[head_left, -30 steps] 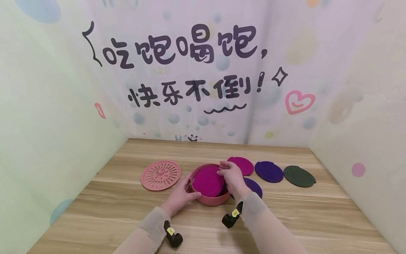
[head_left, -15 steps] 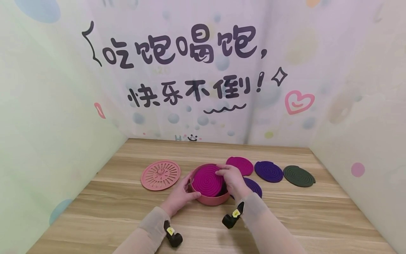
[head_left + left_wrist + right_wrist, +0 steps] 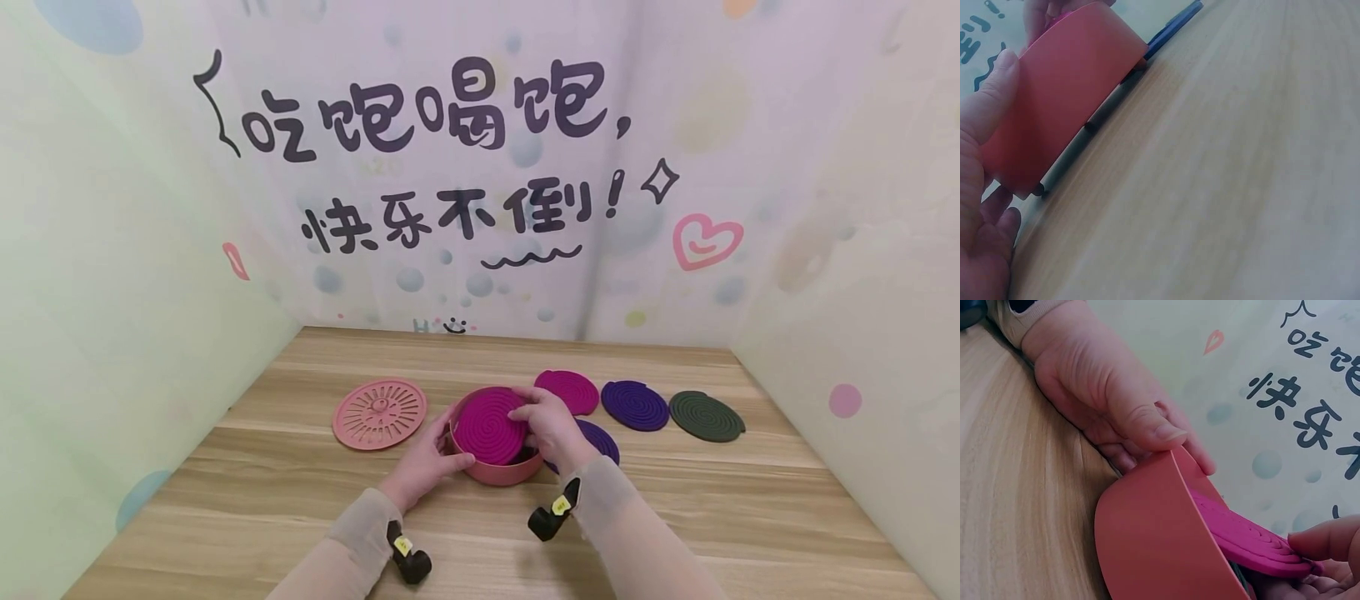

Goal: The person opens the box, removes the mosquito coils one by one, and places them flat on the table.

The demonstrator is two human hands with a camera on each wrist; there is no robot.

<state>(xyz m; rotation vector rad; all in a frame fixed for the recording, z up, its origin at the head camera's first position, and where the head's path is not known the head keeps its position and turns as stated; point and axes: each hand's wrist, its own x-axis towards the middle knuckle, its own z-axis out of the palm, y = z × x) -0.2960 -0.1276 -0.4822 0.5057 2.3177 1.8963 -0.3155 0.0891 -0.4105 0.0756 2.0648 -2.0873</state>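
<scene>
A round salmon-pink bowl [image 3: 501, 475] stands on the table on small dark feet, seen in the left wrist view. My left hand [image 3: 422, 465] grips its left side, the thumb at the rim and the fingers around the outer wall. Inside the bowl a magenta spiral coaster [image 3: 489, 427] lies tilted, its right side raised above the rim. That raised edge is pinched between the thumb and fingers of my right hand [image 3: 553, 427]. Under the coaster [image 3: 1250, 544] in the right wrist view shows a sliver of something dark green in the bowl.
A slotted pink disc [image 3: 380, 414] lies left of the bowl. Behind and to the right lie another magenta coaster [image 3: 572, 390], a purple coaster [image 3: 636, 406] and a dark green coaster [image 3: 707, 415]. A second purple coaster [image 3: 600, 442] is partly hidden behind my right hand.
The right edge of the magenta coaster has risen slightly with my right hand, whose fingers have bent closer around it. My left hand and the bowl have stayed in place.
</scene>
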